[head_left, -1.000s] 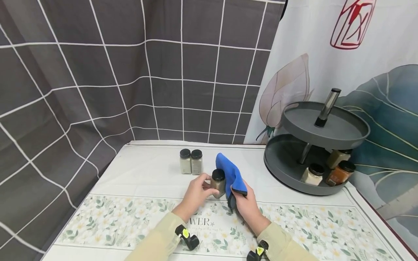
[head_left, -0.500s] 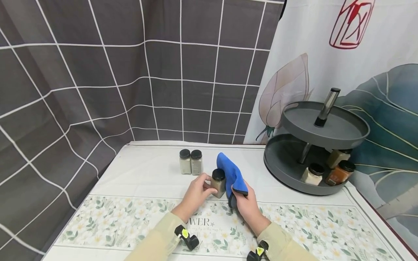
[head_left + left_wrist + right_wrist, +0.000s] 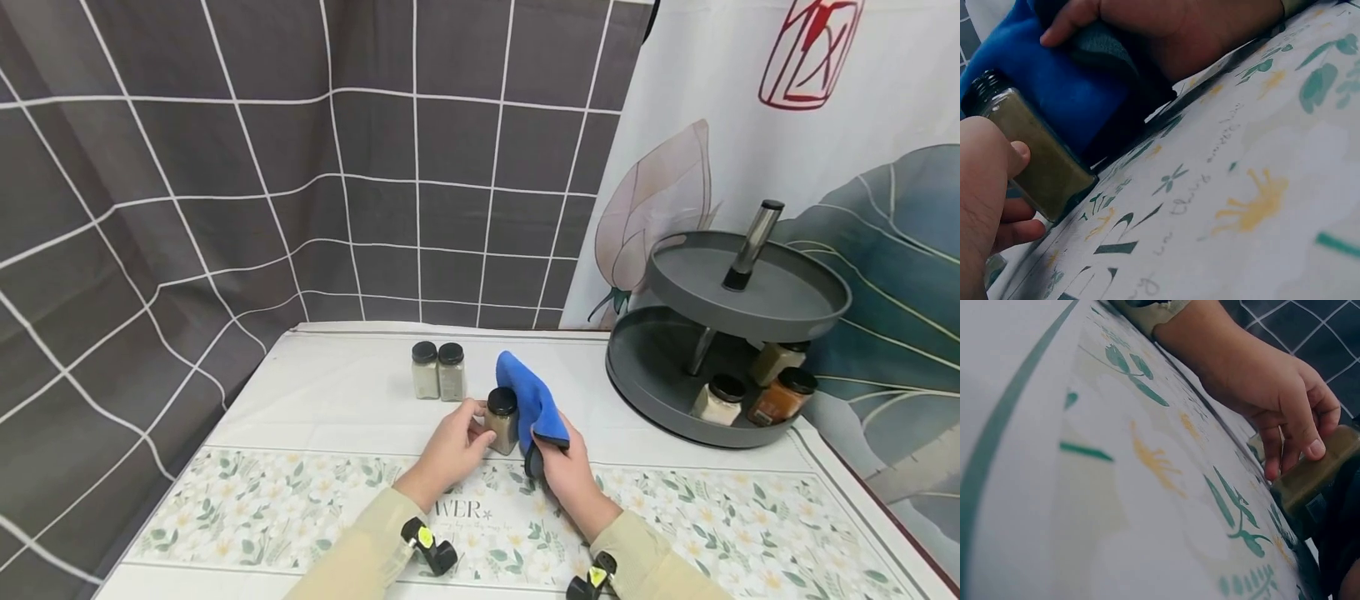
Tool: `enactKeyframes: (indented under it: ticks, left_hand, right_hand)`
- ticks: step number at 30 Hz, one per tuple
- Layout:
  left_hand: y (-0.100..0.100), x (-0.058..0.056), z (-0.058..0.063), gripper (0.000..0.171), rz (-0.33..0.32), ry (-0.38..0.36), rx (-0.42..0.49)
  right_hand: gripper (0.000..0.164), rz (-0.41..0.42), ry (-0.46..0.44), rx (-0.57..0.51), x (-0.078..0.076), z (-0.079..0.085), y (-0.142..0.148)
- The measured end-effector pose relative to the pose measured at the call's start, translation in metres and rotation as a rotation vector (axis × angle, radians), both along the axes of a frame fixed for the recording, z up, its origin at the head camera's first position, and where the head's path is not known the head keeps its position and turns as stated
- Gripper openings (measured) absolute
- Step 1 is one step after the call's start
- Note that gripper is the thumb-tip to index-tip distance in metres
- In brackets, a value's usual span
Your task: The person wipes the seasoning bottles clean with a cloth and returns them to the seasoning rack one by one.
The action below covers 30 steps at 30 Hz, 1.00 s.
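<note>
A square glass spice jar [image 3: 501, 421] with a black lid and brownish-green contents stands upright on the table. My left hand [image 3: 452, 444] holds it from the left; in the left wrist view the thumb [image 3: 1020, 156] lies on the jar's side and the other fingers are partly hidden. My right hand [image 3: 567, 467] grips a blue cloth [image 3: 534, 400] with a dark edge, and the cloth lies against the jar's right side. Behind the left hand, two more black-lidded spice jars, a pale one [image 3: 426, 373] and a greyish one [image 3: 452, 375], stand side by side.
On the right stands a grey two-tier turntable rack [image 3: 637, 387]. Its lower tier holds a jar with whitish contents [image 3: 717, 404], an orange-brown one [image 3: 780, 402] and one partly hidden by the upper tier. A floral tablecloth [image 3: 300, 500] covers the table. A grey checked curtain hangs behind.
My left thumb has shifted slightly to the left on the jar. The right hand, the cloth and the other jars look almost the same.
</note>
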State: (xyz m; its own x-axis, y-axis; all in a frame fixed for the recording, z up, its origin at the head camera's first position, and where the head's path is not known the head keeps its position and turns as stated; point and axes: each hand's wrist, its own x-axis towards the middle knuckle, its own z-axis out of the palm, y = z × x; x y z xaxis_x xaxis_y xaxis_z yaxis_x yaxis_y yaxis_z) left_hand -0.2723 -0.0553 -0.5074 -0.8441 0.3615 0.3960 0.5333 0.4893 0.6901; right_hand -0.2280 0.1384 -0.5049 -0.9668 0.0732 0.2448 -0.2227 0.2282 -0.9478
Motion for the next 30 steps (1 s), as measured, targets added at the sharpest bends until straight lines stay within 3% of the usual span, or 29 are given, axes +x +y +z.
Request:
enactKeyframes:
  ticks: [11,19,26,30]
  left_hand:
    - [0.0004,0.0003,-0.0008,0.030,0.032,-0.015,0.030]
    - [0.0023,-0.0012,0.0016,0.062,0.046,-0.002,0.007]
    - [0.0034,-0.0013,0.0015,0.057,0.033,-0.038,-0.007]
    - [0.0040,-0.0004,-0.0002,0.057,0.028,-0.023,-0.026]
  right_hand:
    - [0.049,0.029,0.005,0.040,-0.0005,-0.0006,-0.0010]
    - [0.047,0.025,-0.026,0.033,-0.0014,-0.0006,0.0003]
    - [0.049,0.028,0.011,0.021,0.0010,-0.0011,0.0011]
    - [0.048,0.037,0.011,0.023,0.0005,-0.0016,0.0008]
